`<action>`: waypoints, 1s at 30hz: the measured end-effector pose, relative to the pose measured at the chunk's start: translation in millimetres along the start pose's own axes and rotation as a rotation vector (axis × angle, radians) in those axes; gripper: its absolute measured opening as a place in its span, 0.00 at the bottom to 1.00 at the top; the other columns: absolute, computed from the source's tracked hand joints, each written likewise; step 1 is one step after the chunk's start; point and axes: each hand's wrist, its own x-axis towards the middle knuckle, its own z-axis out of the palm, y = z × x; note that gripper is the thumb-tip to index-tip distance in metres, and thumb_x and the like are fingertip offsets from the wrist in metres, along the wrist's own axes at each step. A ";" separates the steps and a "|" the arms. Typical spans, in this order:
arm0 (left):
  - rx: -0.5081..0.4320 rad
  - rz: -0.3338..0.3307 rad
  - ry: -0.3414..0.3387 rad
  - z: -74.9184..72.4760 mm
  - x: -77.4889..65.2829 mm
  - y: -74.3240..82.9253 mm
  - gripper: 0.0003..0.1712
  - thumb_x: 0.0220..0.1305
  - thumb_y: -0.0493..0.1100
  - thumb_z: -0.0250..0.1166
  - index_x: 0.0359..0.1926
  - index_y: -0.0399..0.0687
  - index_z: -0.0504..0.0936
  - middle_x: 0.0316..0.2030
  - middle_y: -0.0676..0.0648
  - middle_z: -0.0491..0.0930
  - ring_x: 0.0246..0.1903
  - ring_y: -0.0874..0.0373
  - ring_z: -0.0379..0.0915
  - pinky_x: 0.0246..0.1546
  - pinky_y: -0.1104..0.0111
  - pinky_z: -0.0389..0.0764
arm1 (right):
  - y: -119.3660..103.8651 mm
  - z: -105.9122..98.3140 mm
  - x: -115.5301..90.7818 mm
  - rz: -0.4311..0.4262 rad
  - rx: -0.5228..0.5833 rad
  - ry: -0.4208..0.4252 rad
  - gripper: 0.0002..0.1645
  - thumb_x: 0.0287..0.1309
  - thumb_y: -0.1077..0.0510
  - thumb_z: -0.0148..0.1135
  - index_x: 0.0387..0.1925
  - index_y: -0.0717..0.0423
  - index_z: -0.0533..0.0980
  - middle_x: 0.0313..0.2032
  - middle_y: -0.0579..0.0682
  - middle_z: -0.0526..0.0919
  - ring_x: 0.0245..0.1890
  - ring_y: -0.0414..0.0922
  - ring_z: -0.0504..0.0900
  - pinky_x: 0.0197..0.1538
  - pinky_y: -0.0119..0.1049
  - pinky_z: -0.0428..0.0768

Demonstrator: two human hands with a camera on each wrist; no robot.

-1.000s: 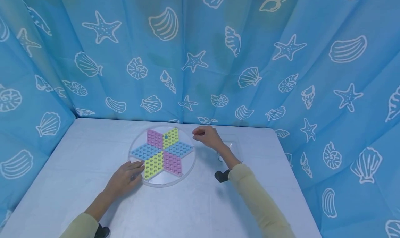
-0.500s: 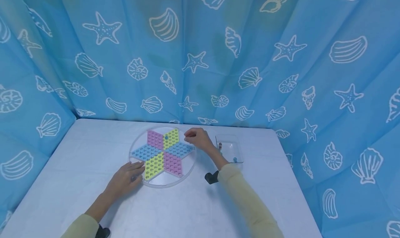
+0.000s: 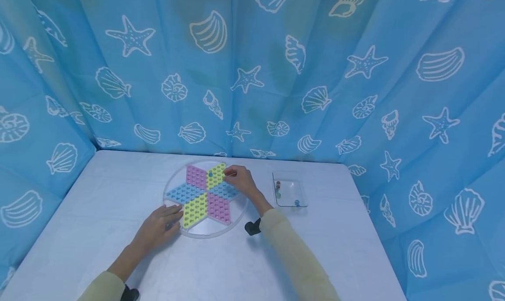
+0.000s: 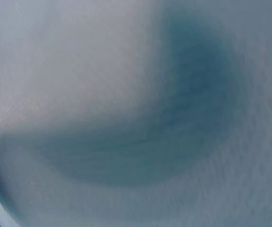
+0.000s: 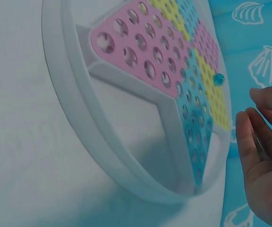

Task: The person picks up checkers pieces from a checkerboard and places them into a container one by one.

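A round clear-rimmed Chinese checkers board (image 3: 211,227) with a pink, yellow and blue star of holes lies on the white table. One blue marble (image 3: 211,174) sits in its far yellow point, also a teal marble (image 5: 219,79) in the right wrist view. My right hand (image 3: 240,180) is over the board's right side, thumb and fingertips drawn together in a pinch on a marble, which the fingers hide. My left hand (image 3: 159,224) rests at the board's near-left rim, fingers extended and touching its edge. The left wrist view shows only blurred pale cloth and shadow.
A clear square container (image 3: 292,206) stands right of the board with a few marbles, among them a brown marble (image 3: 278,184) and a blue marble (image 3: 297,202). A blue seashell-print curtain (image 3: 244,108) hangs behind and beside the table (image 3: 221,266).
My right hand has moved left from beside the container to over the board's right side, uncovering the container and its marbles. The left hand has stayed in place.
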 end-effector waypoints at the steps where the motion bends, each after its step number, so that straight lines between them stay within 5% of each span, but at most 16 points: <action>1: -0.001 0.002 0.002 0.1 0.2 -0.2 0.19 0.61 0.42 0.68 0.52 0.39 0.84 0.58 0.41 0.79 0.59 0.44 0.75 0.69 0.49 0.64 | 0.0 2.5 0.8 0.002 0.001 0.006 0.13 0.63 0.61 0.67 0.48 0.60 0.82 0.42 0.49 0.86 0.45 0.45 0.83 0.50 0.35 0.83; 10: -0.003 -0.006 -0.010 3.3 0.5 -2.4 0.19 0.62 0.43 0.67 0.53 0.40 0.84 0.59 0.42 0.79 0.60 0.45 0.74 0.69 0.49 0.63 | 4.8 20.1 7.9 0.023 0.035 0.085 0.12 0.62 0.60 0.67 0.47 0.57 0.83 0.40 0.47 0.85 0.43 0.43 0.83 0.49 0.35 0.83; 30: -0.020 0.009 0.003 4.0 0.1 -3.9 0.19 0.62 0.42 0.67 0.52 0.40 0.84 0.59 0.41 0.79 0.59 0.44 0.75 0.69 0.48 0.64 | -6.5 45.3 18.5 0.055 0.085 0.119 0.11 0.61 0.60 0.66 0.46 0.57 0.83 0.39 0.46 0.84 0.41 0.43 0.82 0.46 0.34 0.83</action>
